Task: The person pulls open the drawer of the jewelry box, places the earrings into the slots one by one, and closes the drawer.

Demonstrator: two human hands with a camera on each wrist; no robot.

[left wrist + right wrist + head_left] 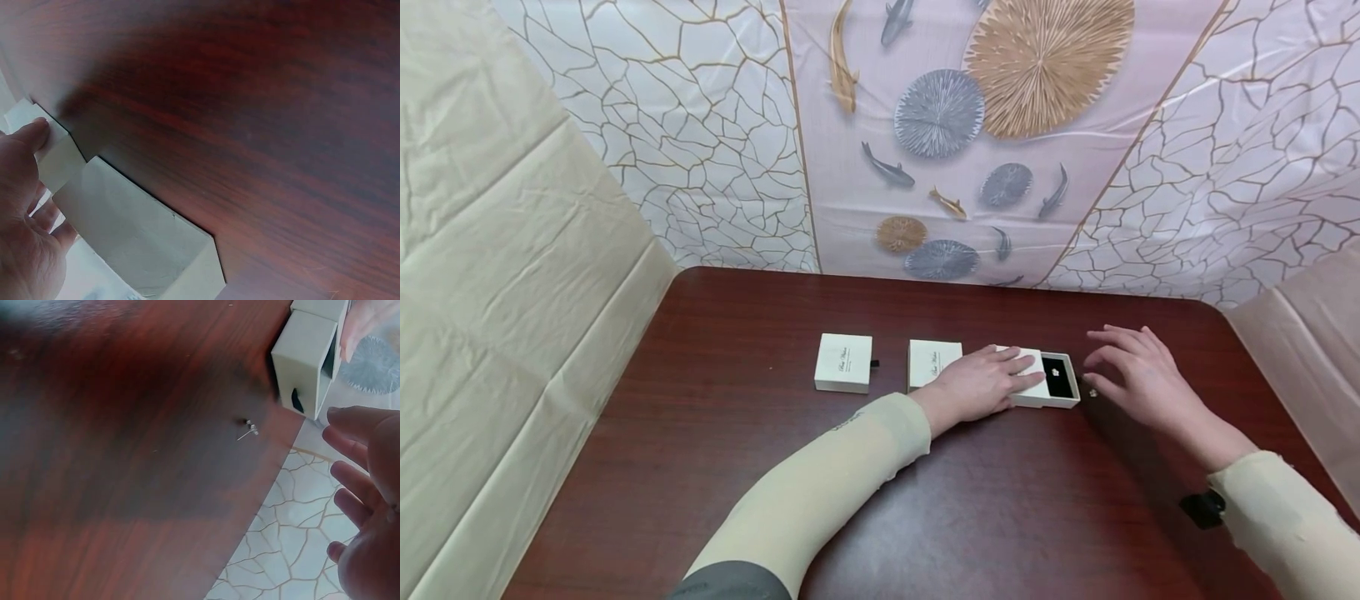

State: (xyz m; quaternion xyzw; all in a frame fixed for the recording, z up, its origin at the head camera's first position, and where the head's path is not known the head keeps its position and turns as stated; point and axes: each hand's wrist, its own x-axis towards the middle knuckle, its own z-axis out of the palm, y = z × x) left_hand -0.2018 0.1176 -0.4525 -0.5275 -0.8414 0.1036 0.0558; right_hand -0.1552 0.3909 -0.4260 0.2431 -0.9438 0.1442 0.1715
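Observation:
My left hand (981, 383) holds the outer sleeve of the rightmost white jewelry box (1032, 367), its fingers spread over the top. In the left wrist view the thumb (36, 132) lies against the box's near side. From the sleeve's right end the drawer (1072, 397) is pulled partly out, baring a black insert with a small flower-shaped stud earring (1056, 372). A second stud earring (252, 428) lies on the table just right of the drawer. Close above it is my right hand (1138, 379), holding nothing, with fingers apart and slightly bent.
A white box (934, 357) stands left of the held one, partly behind my left hand. Farther left is another white box (844, 360) with a black pull tab (875, 363). A patterned cloth (940, 208) hangs behind the reddish-brown table (737, 467).

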